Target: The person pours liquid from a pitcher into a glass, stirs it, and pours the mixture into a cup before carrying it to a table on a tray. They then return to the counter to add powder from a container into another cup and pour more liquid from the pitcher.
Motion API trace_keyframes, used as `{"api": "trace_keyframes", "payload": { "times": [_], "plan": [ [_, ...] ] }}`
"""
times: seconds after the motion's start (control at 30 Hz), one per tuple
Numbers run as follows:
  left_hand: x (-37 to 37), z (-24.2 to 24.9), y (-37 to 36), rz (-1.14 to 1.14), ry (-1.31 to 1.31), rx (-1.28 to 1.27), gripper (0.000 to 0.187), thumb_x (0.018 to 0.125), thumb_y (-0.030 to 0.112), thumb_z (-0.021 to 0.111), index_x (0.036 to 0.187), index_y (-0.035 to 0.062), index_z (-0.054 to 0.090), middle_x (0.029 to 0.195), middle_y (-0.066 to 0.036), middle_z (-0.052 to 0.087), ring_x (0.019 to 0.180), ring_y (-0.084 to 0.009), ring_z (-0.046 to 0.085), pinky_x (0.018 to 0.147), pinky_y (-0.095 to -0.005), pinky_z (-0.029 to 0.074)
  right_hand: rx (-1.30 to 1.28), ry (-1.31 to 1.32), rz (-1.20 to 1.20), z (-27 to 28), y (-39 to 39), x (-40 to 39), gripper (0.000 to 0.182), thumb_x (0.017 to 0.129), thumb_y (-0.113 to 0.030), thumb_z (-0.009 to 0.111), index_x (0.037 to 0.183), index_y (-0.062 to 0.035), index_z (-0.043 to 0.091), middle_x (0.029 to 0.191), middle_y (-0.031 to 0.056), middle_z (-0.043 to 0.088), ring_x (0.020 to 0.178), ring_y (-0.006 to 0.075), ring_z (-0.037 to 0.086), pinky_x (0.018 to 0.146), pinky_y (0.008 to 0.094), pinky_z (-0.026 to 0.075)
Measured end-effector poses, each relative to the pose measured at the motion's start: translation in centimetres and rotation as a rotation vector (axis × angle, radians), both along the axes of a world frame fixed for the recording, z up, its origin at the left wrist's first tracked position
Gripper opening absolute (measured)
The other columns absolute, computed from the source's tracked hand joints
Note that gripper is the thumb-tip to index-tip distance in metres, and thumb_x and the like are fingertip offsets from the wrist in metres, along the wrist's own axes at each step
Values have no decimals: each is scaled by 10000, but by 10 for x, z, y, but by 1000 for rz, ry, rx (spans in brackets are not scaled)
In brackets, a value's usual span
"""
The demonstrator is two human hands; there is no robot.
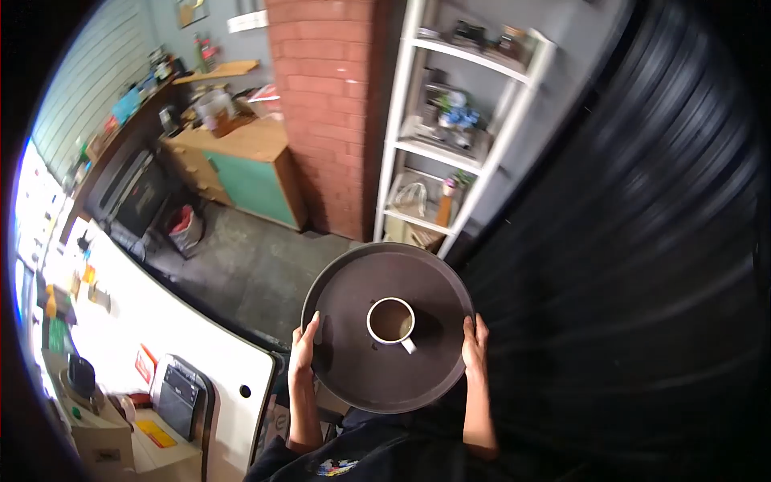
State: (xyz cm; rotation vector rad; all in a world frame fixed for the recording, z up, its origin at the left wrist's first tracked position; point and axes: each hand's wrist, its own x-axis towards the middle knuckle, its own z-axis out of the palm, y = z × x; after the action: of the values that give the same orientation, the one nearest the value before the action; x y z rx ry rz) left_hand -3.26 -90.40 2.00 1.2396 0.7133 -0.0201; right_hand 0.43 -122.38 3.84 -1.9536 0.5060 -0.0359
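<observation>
A round dark brown serving tray is held out level in front of my body. My left hand grips its left rim, thumb on top. On the opposite rim my right hand has hold in the same way, its fingers partly hidden beneath. Near the tray's middle stands a white cup with a brown drink in it, upright, its handle towards me. Small dark spots mark the tray surface beside the cup. Neither hand touches the cup.
A white counter with equipment runs along the left. Ahead are a red brick pillar, a white shelf rack and a wooden cabinet with a green door. A dark curtain-like surface fills the right. A bin stands on the grey floor.
</observation>
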Motion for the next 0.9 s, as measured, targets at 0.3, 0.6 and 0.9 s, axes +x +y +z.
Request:
{"api": "trace_keyframes", "payload": {
  "times": [0.3,0.6,0.9],
  "plan": [
    [11,2,49,566,80,-36,525,879,405,682,1186,-10,584,1102,-104,634,991,-187,614,867,-321,494,125,-103,670,-24,99,163,373,1008,-285,474,1140,51,570,1081,208,611,1013,313,561,912,387,419],
    [50,-4,84,1016,-38,-30,494,905,412,644,1136,-24,618,1029,-99,668,928,-172,642,829,-312,521,75,19,1149,-50,260,319,582,998,-331,480,1312,158,442,1371,330,457,1326,400,413,1124,414,292],
    [65,9,108,1305,-96,-82,494,970,362,548,1243,-50,563,1208,-152,623,1103,-243,607,934,-357,495,146,29,1556,-53,421,369,539,992,-311,497,1285,141,487,1301,309,537,1263,388,496,1079,392,357]
  ]
}}
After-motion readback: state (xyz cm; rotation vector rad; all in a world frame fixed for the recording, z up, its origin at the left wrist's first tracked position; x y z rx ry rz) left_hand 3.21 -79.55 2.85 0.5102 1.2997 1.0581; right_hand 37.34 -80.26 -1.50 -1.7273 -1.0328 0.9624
